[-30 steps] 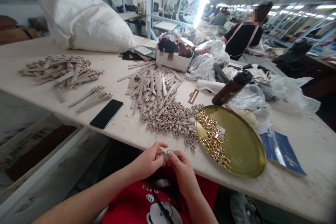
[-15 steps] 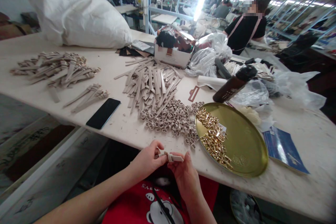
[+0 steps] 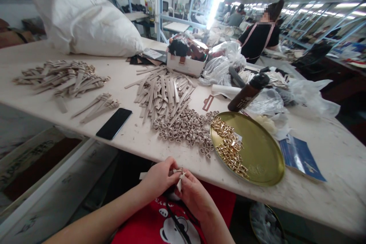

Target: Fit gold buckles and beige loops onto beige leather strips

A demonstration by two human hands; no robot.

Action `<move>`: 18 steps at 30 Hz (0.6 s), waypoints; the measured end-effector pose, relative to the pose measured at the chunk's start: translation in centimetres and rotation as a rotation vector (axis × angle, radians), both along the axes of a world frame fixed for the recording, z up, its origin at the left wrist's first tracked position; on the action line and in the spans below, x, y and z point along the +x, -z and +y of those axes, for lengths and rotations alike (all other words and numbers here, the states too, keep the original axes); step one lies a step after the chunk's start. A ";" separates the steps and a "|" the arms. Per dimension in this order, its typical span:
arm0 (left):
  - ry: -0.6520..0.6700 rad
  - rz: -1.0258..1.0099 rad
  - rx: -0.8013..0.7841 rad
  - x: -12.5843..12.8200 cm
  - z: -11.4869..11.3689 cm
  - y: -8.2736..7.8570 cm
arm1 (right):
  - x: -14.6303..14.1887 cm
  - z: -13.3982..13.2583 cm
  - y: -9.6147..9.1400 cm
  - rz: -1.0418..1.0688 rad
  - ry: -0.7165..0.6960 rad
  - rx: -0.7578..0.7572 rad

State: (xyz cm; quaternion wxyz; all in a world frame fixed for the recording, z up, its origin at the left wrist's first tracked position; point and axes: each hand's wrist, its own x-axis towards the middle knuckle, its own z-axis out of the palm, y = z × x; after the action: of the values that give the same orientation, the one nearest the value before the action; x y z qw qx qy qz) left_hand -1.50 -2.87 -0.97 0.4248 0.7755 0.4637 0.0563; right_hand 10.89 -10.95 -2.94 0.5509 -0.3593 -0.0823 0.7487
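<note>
Beige strap point(image 3: 179, 185) is at the lower centre of the frame, pinched between the person's two hands just in front of the table edge. Half a second ago its short end pointed right and lay flat over the right fingers; now that end points down toward the red shirt point(image 3: 220, 198). A pale piece also shows now beyond the left wrist, perhaps the strap's other end; the hand hides any join. The right thumb, raised clear before, has closed in.

The left hand point(image 3: 159, 176) is mostly curled, thumb and forefinger pressed together on the strap. The right hand point(image 3: 196, 194) is nearly closed too, its fingertips meeting the left ones at the strap; the lower fingers are partly hidden.

The strap pile point(image 3: 162, 93) and loops point(image 3: 187, 129) at the centre look unchanged, as do the gold fittings point(image 3: 228, 146) in the round tray point(image 3: 264, 156) at right and the phone point(image 3: 114, 123) at left.
</note>
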 end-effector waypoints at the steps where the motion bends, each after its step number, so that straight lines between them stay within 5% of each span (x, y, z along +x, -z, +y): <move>1: 0.002 0.000 -0.001 0.0 0.0 0.0 | -0.1 -0.1 0.1 0.007 0.021 -0.005; 9: -0.008 -0.045 -0.014 0.4 -0.5 0.1 | -0.1 -0.3 1.5 0.071 0.104 -0.110; 18: 0.042 -0.207 -0.280 0.2 -0.3 -0.4 | 0.3 0.9 1.6 -0.340 0.289 -0.044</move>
State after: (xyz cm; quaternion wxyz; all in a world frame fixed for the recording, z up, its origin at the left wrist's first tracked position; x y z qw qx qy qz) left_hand -1.28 -3.18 -0.53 0.5753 0.7083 0.4044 0.0617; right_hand 11.15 -10.04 -4.52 0.6229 -0.5003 -0.1054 0.5922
